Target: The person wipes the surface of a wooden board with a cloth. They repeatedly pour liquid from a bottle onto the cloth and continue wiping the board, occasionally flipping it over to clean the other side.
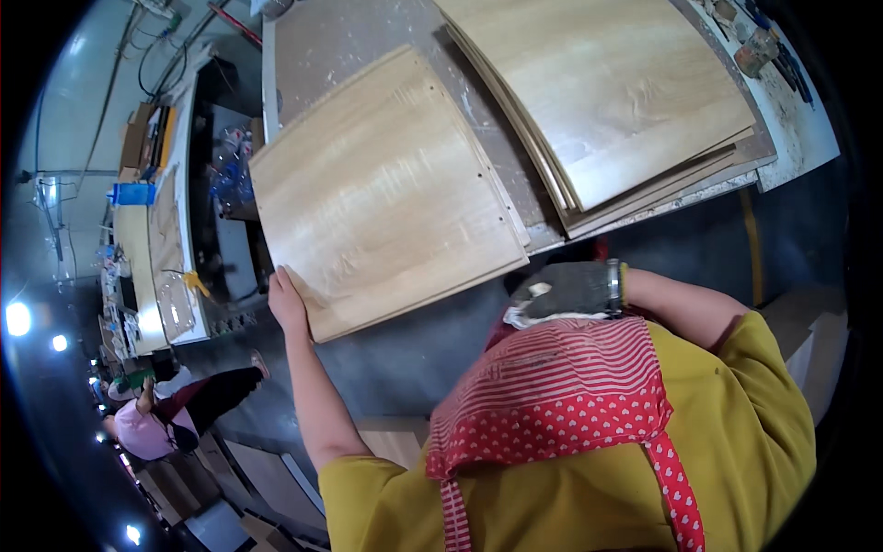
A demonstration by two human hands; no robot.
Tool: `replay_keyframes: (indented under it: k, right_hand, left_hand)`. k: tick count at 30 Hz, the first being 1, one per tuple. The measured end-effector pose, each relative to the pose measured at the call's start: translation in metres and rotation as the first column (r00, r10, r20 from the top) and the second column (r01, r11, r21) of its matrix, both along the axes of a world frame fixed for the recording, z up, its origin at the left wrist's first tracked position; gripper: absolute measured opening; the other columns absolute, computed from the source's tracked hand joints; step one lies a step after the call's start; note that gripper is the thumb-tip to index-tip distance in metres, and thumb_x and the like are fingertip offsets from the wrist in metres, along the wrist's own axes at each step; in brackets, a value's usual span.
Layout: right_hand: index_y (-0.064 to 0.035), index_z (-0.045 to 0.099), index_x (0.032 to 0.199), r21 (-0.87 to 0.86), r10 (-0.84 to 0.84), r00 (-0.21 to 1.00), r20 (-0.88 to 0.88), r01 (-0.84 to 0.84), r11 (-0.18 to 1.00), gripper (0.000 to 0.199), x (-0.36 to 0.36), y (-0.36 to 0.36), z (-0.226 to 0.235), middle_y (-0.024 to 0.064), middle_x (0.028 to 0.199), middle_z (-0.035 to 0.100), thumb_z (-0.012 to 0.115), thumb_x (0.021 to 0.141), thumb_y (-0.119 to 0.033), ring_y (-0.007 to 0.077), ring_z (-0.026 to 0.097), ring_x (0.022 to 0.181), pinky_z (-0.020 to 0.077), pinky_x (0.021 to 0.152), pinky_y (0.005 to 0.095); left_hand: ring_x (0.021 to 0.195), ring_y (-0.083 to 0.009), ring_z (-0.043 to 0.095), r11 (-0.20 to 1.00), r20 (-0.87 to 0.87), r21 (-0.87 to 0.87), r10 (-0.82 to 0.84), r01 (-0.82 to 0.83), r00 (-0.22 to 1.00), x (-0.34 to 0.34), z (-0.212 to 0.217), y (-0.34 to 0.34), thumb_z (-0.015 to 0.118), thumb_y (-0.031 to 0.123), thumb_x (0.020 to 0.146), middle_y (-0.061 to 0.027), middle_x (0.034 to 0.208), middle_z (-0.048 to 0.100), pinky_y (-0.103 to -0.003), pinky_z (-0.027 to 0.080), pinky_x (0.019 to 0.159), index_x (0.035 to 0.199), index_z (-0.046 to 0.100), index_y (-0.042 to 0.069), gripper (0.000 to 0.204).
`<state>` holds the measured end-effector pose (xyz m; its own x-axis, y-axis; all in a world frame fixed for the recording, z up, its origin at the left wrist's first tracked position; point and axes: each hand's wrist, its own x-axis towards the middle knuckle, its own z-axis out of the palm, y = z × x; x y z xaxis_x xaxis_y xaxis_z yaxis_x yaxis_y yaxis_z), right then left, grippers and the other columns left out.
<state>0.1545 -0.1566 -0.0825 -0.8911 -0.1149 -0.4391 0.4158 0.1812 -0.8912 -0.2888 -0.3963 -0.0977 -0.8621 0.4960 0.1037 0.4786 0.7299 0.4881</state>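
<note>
Bright overhead light, glare on wood panel (386, 193); strong fisheye bend w/ dark rim, slightly soft focus.

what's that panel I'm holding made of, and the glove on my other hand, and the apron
The panel looks like engineered board with a pale wood-grain laminate: smooth, slightly glossy, small drilled holes near one edge; the core isn't visible. Your bare left hand grips its corner. The glove on your right hand looks like grey knitted fabric, its cuff ribbed. The apron seems thin woven cloth, red with white stripes and hearts.
</note>
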Motion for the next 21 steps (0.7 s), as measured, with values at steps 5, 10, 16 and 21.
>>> replay_keyframes:
  k: [5, 10, 16, 21]
  right_hand:
    - [-0.0006, 0.05, 0.135, 0.191, -0.026, 0.999, -0.04, 0.033, 0.981, 0.066, -0.056, -0.046, -0.005, 0.0241, 0.133, 0.053, 0.057, 0.087, -0.045, 0.0358, 0.052, 0.124, 0.0397, 0.105, 0.0387]
    - [0.0003, 0.058, 0.119, 0.245, -0.085, 0.985, -0.15, 0.121, 0.962, 0.053, -0.061, -0.048, -0.012, 0.0256, 0.113, 0.063, 0.055, 0.089, -0.044, 0.0381, 0.061, 0.107, 0.0463, 0.094, 0.0429]
    - [-0.007, 0.066, 0.094, 0.358, -0.04, 0.968, -0.249, 0.13, 0.925, 0.043, -0.062, -0.036, -0.026, 0.0129, 0.082, 0.068, 0.048, 0.094, -0.046, 0.0328, 0.064, 0.079, 0.0473, 0.077, 0.0422]
    - [-0.0108, 0.06, 0.119, 0.204, -0.228, 0.907, -0.353, 0.313, 0.928, 0.036, 0.035, 0.048, 0.1, 0.0126, 0.102, 0.066, 0.06, 0.089, -0.031, 0.0259, 0.066, 0.092, 0.0527, 0.082, 0.0368]
  left_hand:
    - [0.08, -0.0398, 0.057, 0.995, -0.01, -0.088, 0.037, -0.037, 0.999, 0.017, 0.016, 0.009, 0.042, 0.042, 0.101, -0.0252, 0.087, 0.061, -0.045, 0.043, 0.074, 0.093, 0.059, -0.003, 0.05]
    - [0.075, -0.0411, 0.056, 0.992, -0.072, -0.125, 0.004, -0.013, 0.997, 0.016, 0.015, 0.006, 0.043, 0.043, 0.1, -0.025, 0.081, 0.06, -0.046, 0.043, 0.07, 0.092, 0.06, -0.003, 0.05]
    - [0.09, -0.0467, 0.059, 0.996, -0.065, -0.086, 0.025, -0.03, 0.998, 0.012, 0.016, 0.02, 0.043, 0.043, 0.099, -0.0262, 0.093, 0.064, -0.05, 0.044, 0.076, 0.1, 0.061, 0.002, 0.045]
    - [0.114, -0.0414, 0.051, 0.988, -0.411, -0.154, -0.084, 0.022, 0.908, 0.008, 0.014, 0.027, 0.056, 0.031, 0.095, -0.0254, 0.124, 0.055, -0.045, 0.041, 0.096, 0.128, 0.05, -0.001, 0.046]
